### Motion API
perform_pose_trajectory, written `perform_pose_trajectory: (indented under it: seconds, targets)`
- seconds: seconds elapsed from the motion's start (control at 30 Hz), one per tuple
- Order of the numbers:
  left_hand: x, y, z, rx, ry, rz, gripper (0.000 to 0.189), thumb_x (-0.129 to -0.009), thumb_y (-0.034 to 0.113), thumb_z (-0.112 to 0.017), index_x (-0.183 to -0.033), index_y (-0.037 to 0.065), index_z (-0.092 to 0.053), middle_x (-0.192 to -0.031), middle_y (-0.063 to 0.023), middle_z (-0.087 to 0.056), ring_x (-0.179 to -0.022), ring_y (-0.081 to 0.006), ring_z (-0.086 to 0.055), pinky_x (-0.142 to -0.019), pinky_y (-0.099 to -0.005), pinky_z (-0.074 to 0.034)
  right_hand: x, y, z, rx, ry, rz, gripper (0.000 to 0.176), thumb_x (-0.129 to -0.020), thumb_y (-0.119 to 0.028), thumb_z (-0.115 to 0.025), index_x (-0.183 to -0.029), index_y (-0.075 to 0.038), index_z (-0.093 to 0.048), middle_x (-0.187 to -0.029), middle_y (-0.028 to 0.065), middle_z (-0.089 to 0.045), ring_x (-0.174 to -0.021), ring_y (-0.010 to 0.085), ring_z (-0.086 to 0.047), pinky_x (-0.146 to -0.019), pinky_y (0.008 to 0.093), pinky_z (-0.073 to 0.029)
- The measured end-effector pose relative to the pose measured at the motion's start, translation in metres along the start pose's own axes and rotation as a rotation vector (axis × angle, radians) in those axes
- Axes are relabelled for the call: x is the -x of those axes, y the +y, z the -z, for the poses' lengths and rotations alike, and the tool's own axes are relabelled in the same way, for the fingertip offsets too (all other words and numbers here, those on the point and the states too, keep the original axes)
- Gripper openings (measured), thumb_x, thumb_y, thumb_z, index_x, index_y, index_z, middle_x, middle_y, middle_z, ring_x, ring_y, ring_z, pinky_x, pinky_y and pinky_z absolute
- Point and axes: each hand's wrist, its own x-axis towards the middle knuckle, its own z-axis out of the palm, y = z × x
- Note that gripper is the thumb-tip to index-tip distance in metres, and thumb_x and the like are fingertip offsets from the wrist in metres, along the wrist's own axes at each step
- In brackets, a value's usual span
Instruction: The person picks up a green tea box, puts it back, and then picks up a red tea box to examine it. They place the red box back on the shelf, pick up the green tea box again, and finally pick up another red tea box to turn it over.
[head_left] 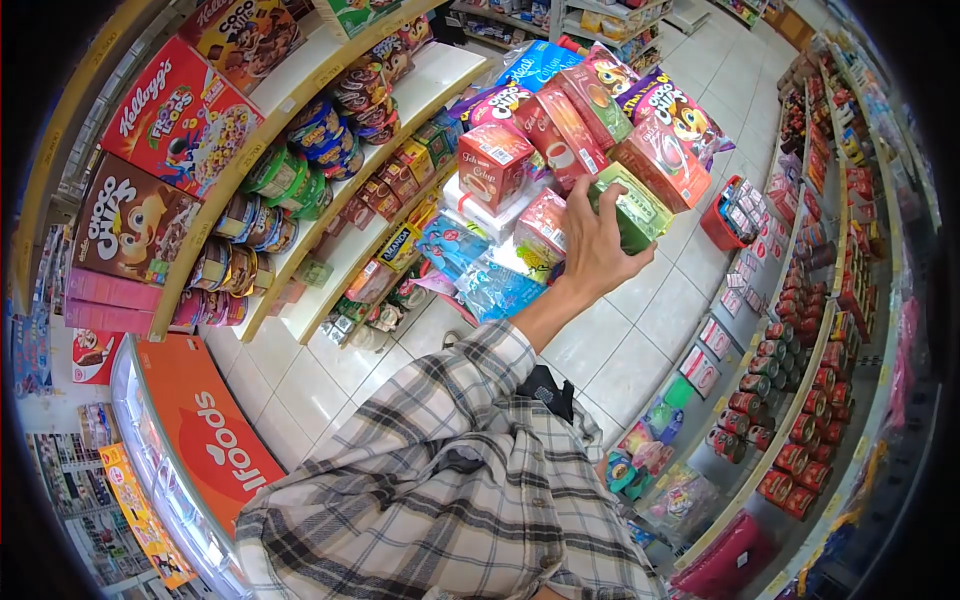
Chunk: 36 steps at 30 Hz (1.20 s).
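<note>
My left hand (598,238) reaches out from a plaid sleeve, its fingers closed around a green tea box (640,213). The box sits at the right side of a heaped pile of goods. Beside it in the pile are a red tea box (662,165), another tea box (495,162) marked "Teh Celup" and a pink-and-white box (541,228). Coco Chips bags (678,108) and a blue cotton pack (540,63) lie at the far side. Blue plastic packs (490,280) rest at the near side. What holds the pile up is mostly hidden. My right hand is out of view.
On the left, curved shelves (285,110) carry cereal boxes (180,115) and cup packs. An orange-sided freezer (205,400) stands at lower left. Shelves with cans (800,430) line the right side, a red bin (730,215) near them. White floor tiles (625,340) run between.
</note>
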Motion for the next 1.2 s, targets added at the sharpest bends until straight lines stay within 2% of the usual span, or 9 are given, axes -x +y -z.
perform_pose_trajectory:
  seconds: [0.23,0.53,0.77,1.07,1.2]
  targets:
    - [0.006,0.009,-0.001,0.016,-0.042,0.027,0.084,-0.057,0.033,-0.082,-0.123,0.008,-0.034,-0.124,-0.0255,-0.028,-0.115,-0.0435,-0.034,-0.090,-0.0541,-0.033,-0.002,-0.005,0.001,0.023,-0.003,0.007,0.039,-0.090,-0.033,-0.048,-0.115,-0.004,-0.058,-0.109,0.0082,-0.061,-0.097,0.0223,-0.057,-0.082,0.0375,-0.044]
    - [0.016,0.022,0.005,0.059,-0.073,0.059,0.077,-0.060,0.031,-0.080,-0.120,0.007,-0.038,-0.123,-0.0248,-0.029,-0.115,-0.0427,-0.034,-0.093,-0.0527,-0.031,0.000,-0.010,0.000,0.045,-0.014,0.000,0.040,-0.090,-0.032,-0.046,-0.118,-0.005,-0.057,-0.112,0.0083,-0.060,-0.100,0.0224,-0.056,-0.084,0.0380,-0.043]
    - [0.024,0.024,0.000,0.127,-0.071,0.038,0.070,-0.060,0.030,-0.082,-0.114,0.007,-0.043,-0.123,-0.0232,-0.030,-0.113,-0.0412,-0.035,-0.093,-0.0501,-0.033,-0.002,-0.015,-0.002,0.057,-0.021,0.007,0.041,-0.091,-0.032,-0.046,-0.120,-0.005,-0.056,-0.115,0.0084,-0.059,-0.103,0.0224,-0.055,-0.086,0.0383,-0.042]
    - [0.026,0.022,0.001,0.272,0.013,-0.028,0.074,-0.057,0.028,-0.085,-0.114,0.008,-0.042,-0.124,-0.0226,-0.030,-0.117,-0.0401,-0.034,-0.095,-0.0489,-0.035,-0.013,-0.018,-0.011,0.109,-0.067,0.017,0.043,-0.092,-0.032,-0.045,-0.123,-0.005,-0.055,-0.118,0.0085,-0.059,-0.107,0.0224,-0.054,-0.088,0.0387,-0.042]
    - [0.032,0.017,0.002,0.345,0.056,-0.040,0.077,-0.056,0.025,-0.086,-0.116,0.010,-0.040,-0.124,-0.0205,-0.029,-0.117,-0.0376,-0.035,-0.090,-0.0457,-0.041,-0.022,-0.027,-0.018,0.129,-0.087,0.046,0.043,-0.092,-0.032,-0.044,-0.124,-0.005,-0.054,-0.120,0.0086,-0.058,-0.109,0.0224,-0.054,-0.089,0.0389,-0.041]
